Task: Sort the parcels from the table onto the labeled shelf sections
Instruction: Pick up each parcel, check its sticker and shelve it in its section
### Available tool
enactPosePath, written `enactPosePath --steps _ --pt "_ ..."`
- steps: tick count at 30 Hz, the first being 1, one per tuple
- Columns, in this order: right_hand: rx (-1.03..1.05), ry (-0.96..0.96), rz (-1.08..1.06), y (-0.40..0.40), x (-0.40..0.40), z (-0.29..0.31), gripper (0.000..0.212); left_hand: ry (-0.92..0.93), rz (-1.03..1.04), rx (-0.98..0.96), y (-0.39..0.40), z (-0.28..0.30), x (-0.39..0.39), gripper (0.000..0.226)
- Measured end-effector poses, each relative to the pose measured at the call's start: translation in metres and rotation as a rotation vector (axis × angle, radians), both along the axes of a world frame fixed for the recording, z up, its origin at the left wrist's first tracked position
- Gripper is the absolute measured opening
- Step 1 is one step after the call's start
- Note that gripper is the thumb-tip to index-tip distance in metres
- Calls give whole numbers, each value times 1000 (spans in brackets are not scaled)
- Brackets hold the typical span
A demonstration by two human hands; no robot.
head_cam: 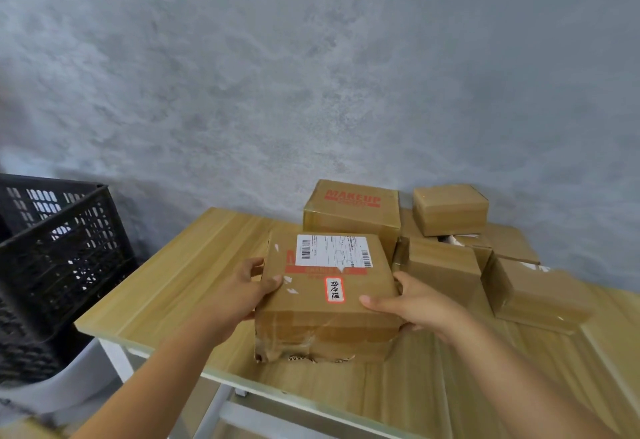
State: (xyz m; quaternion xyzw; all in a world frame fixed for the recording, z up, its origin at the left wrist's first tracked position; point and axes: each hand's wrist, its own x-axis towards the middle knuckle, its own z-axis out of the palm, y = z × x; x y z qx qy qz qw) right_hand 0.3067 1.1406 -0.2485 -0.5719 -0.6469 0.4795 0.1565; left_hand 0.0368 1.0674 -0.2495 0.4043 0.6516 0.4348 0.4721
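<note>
A brown cardboard parcel [322,303] with a white shipping label and a small red-edged sticker is held over the wooden table [180,286]. My left hand [247,291] grips its left side, thumb on top. My right hand [412,303] grips its right side, thumb on the top face. The parcel's lower front edge is torn. Behind it stands a box printed MAKEUP [351,211]. Several plain cardboard parcels [450,208] are piled to the right. No shelf is in view.
A black slatted plastic crate [59,248] stands left of the table on something white. A grey wall rises behind the table. The table's white frame leg [114,355] shows at the near left corner.
</note>
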Motion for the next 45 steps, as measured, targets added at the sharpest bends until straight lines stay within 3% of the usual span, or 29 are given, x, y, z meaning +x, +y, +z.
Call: enactPosePath --steps 3,5,10,15,18,20,23,25,27,29,33,38,40,42,43,44,45 --pt "86 -44 -8 5 -4 -4 122 33 -51 9 3 -3 -5 43" --pt "155 -22 -44 10 -11 -2 136 75 -109 4 6 -2 -7 39" --pt "204 -61 -126 27 -16 -3 118 159 -214 -9 8 5 -8 33" --pt "305 -68 -275 24 -7 -7 112 268 -225 -98 11 5 -10 44" --pt "130 -148 -345 18 -3 -2 101 394 -233 -198 13 13 -1 56" --pt "-55 -148 -257 13 -1 8 84 443 -249 -254 14 21 10 61" --pt "-42 -218 -71 9 4 22 55 491 -296 -329 17 29 20 78" --pt "31 -246 7 10 6 26 59 534 -312 -307 21 30 20 100" --pt "97 -243 64 9 3 27 63 722 -309 -201 30 29 14 113" --pt "203 -229 95 7 -4 23 62 857 -295 -117 39 25 10 108" --pt "416 -216 66 7 -23 12 57 875 -382 -165 49 20 4 74" --pt "355 -303 -158 11 -17 13 74 1035 -198 -213 47 14 1 74" --pt "93 -197 -152 6 -15 13 83 982 -166 -257 43 16 0 81" --pt "-202 12 -87 -1 -20 9 91 782 -217 -308 37 19 -2 72" --pt "-253 59 -41 -5 -23 7 94 679 -250 -327 33 21 -2 64" --pt "-238 46 1 -9 -26 5 84 615 -266 -335 30 20 -3 58" --pt "-176 1 20 -11 -32 1 60 574 -258 -332 26 18 -4 55"
